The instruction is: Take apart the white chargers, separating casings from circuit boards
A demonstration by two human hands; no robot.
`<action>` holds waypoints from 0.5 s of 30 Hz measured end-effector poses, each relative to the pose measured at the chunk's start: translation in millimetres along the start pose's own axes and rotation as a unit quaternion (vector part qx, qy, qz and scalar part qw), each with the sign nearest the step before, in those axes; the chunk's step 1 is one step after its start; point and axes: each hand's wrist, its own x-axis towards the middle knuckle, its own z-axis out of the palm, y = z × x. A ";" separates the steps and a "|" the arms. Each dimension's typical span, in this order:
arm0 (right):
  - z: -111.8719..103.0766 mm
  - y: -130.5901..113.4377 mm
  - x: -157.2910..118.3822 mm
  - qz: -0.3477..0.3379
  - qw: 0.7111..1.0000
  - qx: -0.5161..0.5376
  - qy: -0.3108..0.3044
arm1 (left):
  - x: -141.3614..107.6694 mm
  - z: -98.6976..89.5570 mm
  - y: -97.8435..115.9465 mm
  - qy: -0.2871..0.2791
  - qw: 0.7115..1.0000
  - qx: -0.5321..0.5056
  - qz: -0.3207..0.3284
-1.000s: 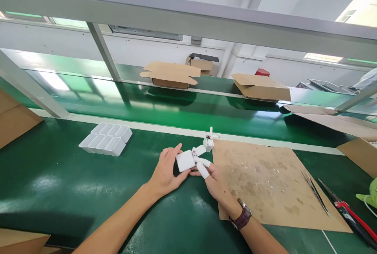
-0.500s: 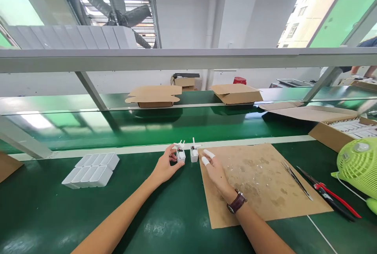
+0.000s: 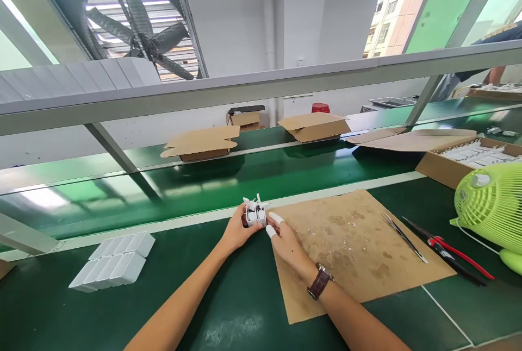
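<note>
Two small white plastic housings (image 3: 256, 217) stand upright side by side on the green bench, touching or nearly so. White arm-like parts stick up from their tops, and dark bits show inside. My left hand (image 3: 240, 229) is closed on the left housing, thumb across the front and fingers behind. Close against the right housing is my right hand (image 3: 287, 239), with white covers on thumb and forefinger. Those two digits are stretched out and apart; whether they touch the housing I cannot tell. A brown paper sheet (image 3: 326, 275) lies under my right hand.
At left sits a block of white boxes (image 3: 112, 261). Tweezers (image 3: 404, 237) lie on the sheet, with red-and-black pliers (image 3: 446, 253) beside its right edge. A green fan (image 3: 485, 204) and an open carton (image 3: 440, 169) of white parts stand at right. A metal rail (image 3: 261, 93) crosses above.
My left hand has brought its housing rightward, up beside the other one. My right hand has come closer to the right housing. The view has tilted and shifted.
</note>
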 end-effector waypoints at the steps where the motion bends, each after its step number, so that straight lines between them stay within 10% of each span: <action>1: 0.7 -0.3 0.0 -0.001 1.000 -0.001 0.001 | 0.0 0.6 -0.3 0.001 1.000 0.002 0.000; 15: 6.4 -21.5 -19.7 -0.094 0.983 -0.154 0.036 | -41.4 -21.7 -2.4 0.044 0.997 0.063 -0.007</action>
